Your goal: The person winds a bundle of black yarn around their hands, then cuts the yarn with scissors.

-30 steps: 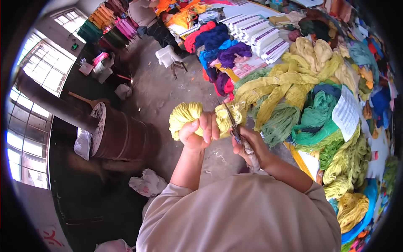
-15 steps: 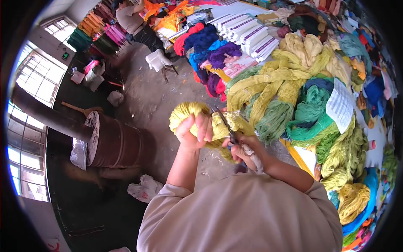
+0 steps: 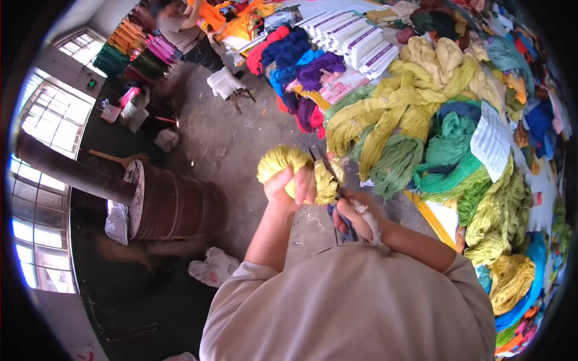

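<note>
My left hand (image 3: 290,188) is wrapped round a bundled yellow-green skein of yarn (image 3: 274,161), held up in front of my chest. Its fingers curl over the front of the bundle. Close on its right, my right hand (image 3: 360,213) grips a pair of dark scissors (image 3: 329,168). Their blades point up and stand apart, beside the frayed right end of the skein. A whitish wrap (image 3: 366,218) covers part of my right hand. The scissor handles are mostly hidden by my fingers.
On the right, a long table carries heaped yellow, green and teal skeins (image 3: 448,141), a printed sheet (image 3: 489,141) and stacked white packets (image 3: 352,42). A rusty barrel (image 3: 174,201) with a stovepipe stands left. Another person (image 3: 183,33) works beyond a cloth-covered stool (image 3: 226,84).
The skein and both hands have shifted slightly right in view. The scissor blades now show wider apart. Yarn that hung below the bundle and spread to its right is no longer seen there.
</note>
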A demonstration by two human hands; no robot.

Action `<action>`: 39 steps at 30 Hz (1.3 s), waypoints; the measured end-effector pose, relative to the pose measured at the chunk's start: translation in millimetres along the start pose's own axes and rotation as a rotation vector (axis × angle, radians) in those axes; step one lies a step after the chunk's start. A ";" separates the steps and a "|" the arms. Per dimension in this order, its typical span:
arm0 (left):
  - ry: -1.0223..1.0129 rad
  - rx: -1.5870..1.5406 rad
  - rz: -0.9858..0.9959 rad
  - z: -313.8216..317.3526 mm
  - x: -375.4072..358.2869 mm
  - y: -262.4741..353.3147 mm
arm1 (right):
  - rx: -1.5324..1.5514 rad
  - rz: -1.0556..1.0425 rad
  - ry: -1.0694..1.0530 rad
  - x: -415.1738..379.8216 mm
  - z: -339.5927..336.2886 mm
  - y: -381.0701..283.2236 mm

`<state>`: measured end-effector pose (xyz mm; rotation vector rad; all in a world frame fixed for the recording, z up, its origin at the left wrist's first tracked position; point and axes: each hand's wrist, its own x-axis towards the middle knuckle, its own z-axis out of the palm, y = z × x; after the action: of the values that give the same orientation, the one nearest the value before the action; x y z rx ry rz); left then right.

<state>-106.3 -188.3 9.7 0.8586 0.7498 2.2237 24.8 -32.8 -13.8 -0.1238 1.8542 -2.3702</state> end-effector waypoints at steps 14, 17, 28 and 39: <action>0.064 0.032 -0.091 -2.6 -7.8 -3.3 | -0.002 -0.077 0.100 14.3 -2.6 19.2; 0.042 -0.085 -0.059 -25.1 -8.7 -0.4 | -0.006 0.113 0.053 4.3 4.1 -7.8; 0.141 0.528 0.073 2.1 -2.5 -8.8 | -0.201 -0.447 0.222 19.9 -44.3 -6.7; -0.144 2.057 0.310 -8.3 20.0 -7.5 | 0.392 -0.009 -0.005 15.8 -68.0 -59.7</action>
<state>-121.5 -171.4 6.8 1.8969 2.9251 0.7436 -3.6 44.2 27.5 -0.0969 1.3528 -2.6789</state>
